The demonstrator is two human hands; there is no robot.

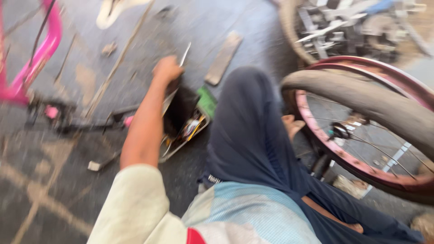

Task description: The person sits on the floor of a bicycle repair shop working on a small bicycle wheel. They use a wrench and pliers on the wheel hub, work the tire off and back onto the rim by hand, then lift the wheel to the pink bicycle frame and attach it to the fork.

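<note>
Hands: left over toolbox, green packet

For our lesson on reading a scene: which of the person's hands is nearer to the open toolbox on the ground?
The left. The left hand is at the toolbox, touching its raised lid edge. The right hand is out of view.

The open metal toolbox of tools lies on the floor; left of it the pink bicycle frame, right of it the pink-rimmed spoked wheel, behind it the flat wooden block.
</note>
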